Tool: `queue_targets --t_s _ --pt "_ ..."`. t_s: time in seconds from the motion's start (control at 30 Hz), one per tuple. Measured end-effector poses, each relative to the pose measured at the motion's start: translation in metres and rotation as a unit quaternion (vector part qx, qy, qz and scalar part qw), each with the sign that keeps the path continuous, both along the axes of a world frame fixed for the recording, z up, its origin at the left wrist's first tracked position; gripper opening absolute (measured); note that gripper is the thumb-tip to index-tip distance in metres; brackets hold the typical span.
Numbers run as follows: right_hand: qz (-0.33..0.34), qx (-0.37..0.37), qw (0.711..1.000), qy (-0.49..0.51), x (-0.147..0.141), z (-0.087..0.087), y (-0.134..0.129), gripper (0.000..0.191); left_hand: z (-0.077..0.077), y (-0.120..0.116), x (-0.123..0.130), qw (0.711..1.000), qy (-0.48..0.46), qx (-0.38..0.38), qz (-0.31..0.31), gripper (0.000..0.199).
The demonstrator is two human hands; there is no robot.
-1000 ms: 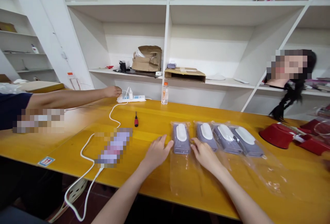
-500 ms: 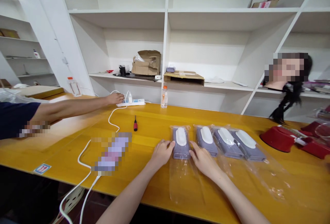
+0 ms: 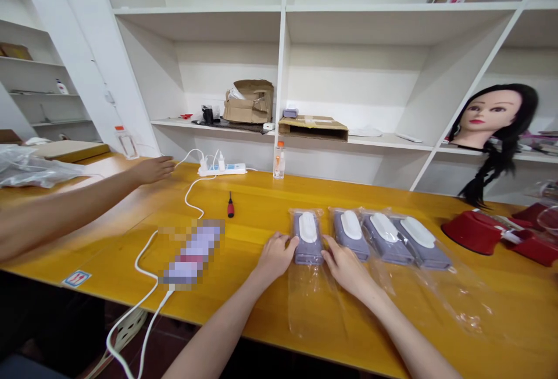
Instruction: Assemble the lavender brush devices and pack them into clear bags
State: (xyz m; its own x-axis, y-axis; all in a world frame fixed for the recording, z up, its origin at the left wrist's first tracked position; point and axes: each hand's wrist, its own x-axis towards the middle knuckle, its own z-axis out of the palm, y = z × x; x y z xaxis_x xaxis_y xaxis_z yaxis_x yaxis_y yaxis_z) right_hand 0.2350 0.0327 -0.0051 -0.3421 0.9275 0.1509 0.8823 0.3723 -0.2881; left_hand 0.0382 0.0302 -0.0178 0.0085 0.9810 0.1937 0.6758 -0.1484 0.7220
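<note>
A purple-grey box with a white oval piece on top (image 3: 308, 245) lies flat on the yellow table, inside a clear plastic bag (image 3: 311, 303) whose loose end spreads toward me. My left hand (image 3: 276, 254) grips its left edge, thumb against the side and fingers bent. On the opposite edge is my right hand (image 3: 344, 263), thumb and forefinger at the box's side. Three similar bagged boxes lie in a row to the right, the closest being a bagged box (image 3: 358, 245) just beyond my right fingers. Whether my fingertips pinch plastic or only press the box is hard to see.
Another person's arm (image 3: 87, 199) reaches in from the left. A power strip (image 3: 224, 169), a bottle (image 3: 279, 161), a screwdriver (image 3: 231, 206) and a blurred phone-like item on a white cable (image 3: 142, 265) lie about. Red clamp-like bases (image 3: 473, 232) and a mannequin head (image 3: 492, 111) are at right.
The other person's hand has drawn back leftward from the power strip, where a second white plug now shows. My hands stay at the same box; the view has shifted slightly.
</note>
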Motion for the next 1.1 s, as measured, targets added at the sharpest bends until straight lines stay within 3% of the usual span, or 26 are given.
queue_targets --t_s 0.73,1.0,1.1 --pt "0.004 -0.034 0.999 0.020 -0.003 0.010 -0.006 0.043 0.000 -0.006 0.003 0.998 0.040 -0.036 0.018 0.038" --pt "0.004 -0.043 0.998 0.036 0.001 0.015 -0.010 0.045 -0.001 -0.004 -0.003 0.998 0.011 -0.054 0.024 0.045" --pt "0.004 -0.039 0.998 0.049 0.002 0.015 -0.011 0.057 -0.002 -0.004 -0.002 0.998 -0.030 -0.058 0.022 0.046"
